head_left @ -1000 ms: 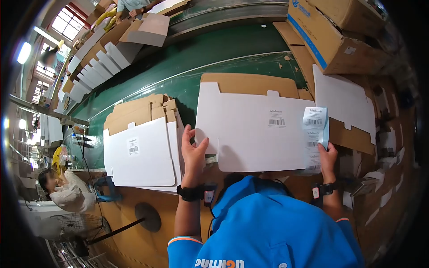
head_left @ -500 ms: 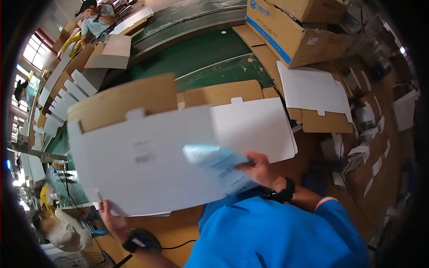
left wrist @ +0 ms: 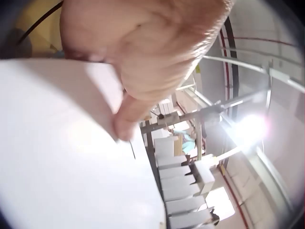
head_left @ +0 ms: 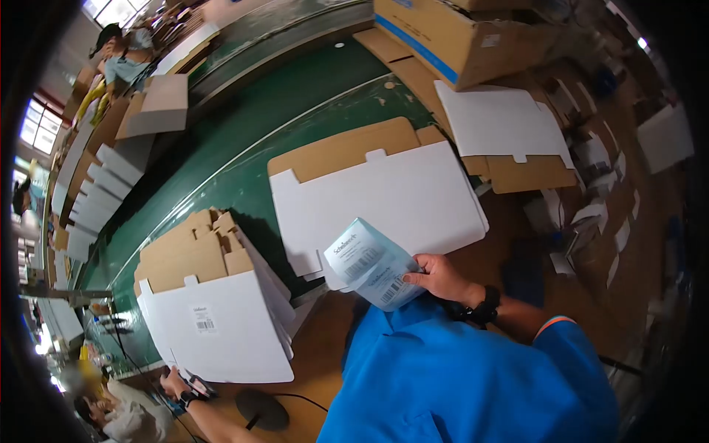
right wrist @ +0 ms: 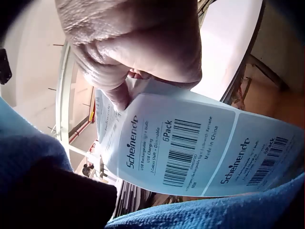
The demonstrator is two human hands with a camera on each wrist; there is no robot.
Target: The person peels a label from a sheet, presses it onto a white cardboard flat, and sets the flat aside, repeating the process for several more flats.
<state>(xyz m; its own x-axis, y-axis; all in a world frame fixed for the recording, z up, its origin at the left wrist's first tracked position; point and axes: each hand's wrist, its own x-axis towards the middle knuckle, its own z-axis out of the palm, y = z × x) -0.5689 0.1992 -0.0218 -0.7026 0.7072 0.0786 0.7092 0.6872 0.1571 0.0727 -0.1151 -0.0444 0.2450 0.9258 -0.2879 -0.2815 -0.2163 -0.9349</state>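
At the left, a flat white carton (head_left: 244, 336) with a barcode label (head_left: 204, 319) on its face lies over a stack of flattened cartons with brown flaps. My left hand (head_left: 175, 384) pinches its near left corner; in the left wrist view the thumb (left wrist: 126, 125) presses on the white board near its edge. In front of my body, my right hand (head_left: 449, 280) holds a strip of pale blue labels (head_left: 369, 258) between thumb and fingers. Printed text and barcodes face up on the strip (right wrist: 181, 143). Beyond it lies a stack of unlabelled white cartons (head_left: 391, 199).
The cartons lie on a green table (head_left: 244, 177). A brown box with a blue stripe (head_left: 473, 48) stands at the back right, another flat white carton (head_left: 502, 122) before it. White upright box flaps (head_left: 100, 188) line the left side. A fan base (head_left: 262, 410) is below; other people sit farther left.
The labelled carton has gone from the right stack to the left stack with my left hand. My right hand has kept the label strip and moved off the carton. The view has turned.
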